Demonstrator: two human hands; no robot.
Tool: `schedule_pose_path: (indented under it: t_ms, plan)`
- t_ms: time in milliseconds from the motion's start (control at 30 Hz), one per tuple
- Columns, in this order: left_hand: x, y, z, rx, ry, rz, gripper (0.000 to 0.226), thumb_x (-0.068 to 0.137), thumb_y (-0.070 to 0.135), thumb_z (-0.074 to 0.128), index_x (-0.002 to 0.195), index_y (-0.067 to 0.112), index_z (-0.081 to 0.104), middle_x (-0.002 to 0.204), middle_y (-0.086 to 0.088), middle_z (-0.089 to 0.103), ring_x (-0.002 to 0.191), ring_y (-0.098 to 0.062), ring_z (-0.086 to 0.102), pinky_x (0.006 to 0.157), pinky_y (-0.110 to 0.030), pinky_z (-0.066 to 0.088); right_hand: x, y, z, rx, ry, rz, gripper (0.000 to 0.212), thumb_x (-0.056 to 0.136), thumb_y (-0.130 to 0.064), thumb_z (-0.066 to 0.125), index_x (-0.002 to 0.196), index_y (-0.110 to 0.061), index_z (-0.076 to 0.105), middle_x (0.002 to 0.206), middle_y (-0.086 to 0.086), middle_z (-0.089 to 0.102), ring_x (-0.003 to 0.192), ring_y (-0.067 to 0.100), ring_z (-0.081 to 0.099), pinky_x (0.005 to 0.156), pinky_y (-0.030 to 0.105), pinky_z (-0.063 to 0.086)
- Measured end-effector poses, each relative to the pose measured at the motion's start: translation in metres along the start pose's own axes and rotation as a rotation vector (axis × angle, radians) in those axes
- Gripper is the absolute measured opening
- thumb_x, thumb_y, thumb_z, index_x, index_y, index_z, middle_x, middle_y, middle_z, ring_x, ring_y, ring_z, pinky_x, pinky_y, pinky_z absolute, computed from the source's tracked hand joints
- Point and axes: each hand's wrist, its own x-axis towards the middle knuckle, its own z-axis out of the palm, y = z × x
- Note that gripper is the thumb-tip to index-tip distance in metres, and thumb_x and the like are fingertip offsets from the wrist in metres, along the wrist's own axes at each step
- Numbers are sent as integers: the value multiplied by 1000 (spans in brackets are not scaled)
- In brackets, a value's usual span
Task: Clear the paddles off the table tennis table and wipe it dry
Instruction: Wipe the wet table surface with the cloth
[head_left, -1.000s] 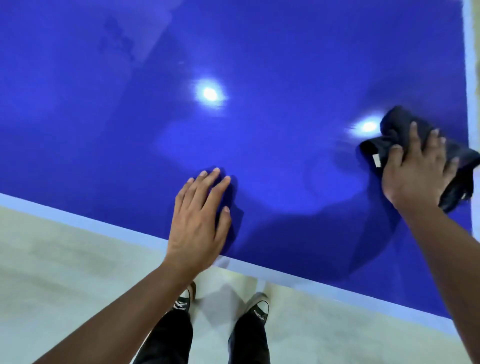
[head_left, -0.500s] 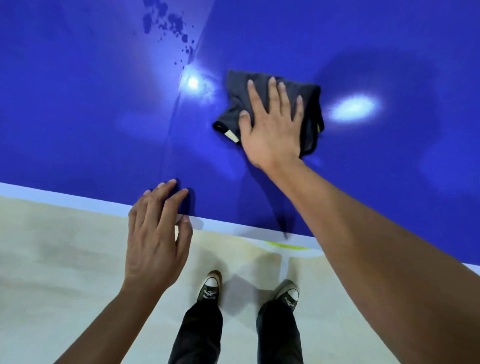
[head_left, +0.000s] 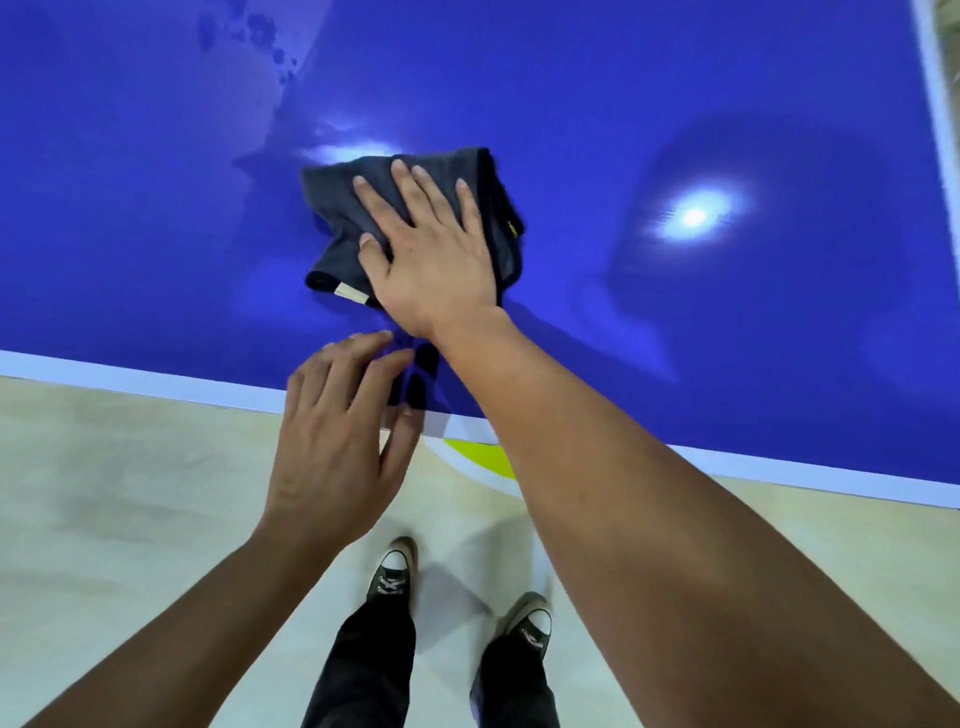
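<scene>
- Just inside the table's (head_left: 727, 93) near edge, the cloth (head_left: 337, 208) is pressed flat by the spread right hand (head_left: 431, 260) (no paddles seen).
- The left hand (head_left: 332, 441) is held loosely open at that edge.
- Droplets (head_left: 254, 23) far from that edge are best taken with overlapping strokes.

No legible text, white tag (head_left: 352, 294) on cloth (head_left: 337, 208) unreadable

**What the person wore**

Below the white edge of the table (head_left: 130, 376), the person wore black trousers (head_left: 363, 670) and dark lace-up canvas shoes (head_left: 390, 569) with white toe caps and white laces. Both forearms (head_left: 649, 519), seen across that edge, were uncovered.
</scene>
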Motion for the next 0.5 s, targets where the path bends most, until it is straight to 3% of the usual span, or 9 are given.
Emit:
schedule_pose_path:
  t_ms: [300, 500]
  plan:
    - [-3, 147, 66, -5, -70, 36, 53, 93, 22, 50, 143, 8, 51, 146, -13, 51, 135, -36, 46, 109, -49, 36, -121, 223, -64, -30, 102, 324, 57, 104, -47, 29, 160, -38, 29, 170, 1, 22, 157, 15, 14, 127, 47, 1]
    - [-14, 187, 95, 116, -128, 50, 58, 97, 31, 40, 151, 10, 45, 154, -22, 41, 143, -43, 35, 121, -56, 24, -194, 327, -94, -68, 133, 558, 57, 106, -49, 24, 162, -37, 22, 171, 4, 17, 158, 19, 12, 128, 49, 1]
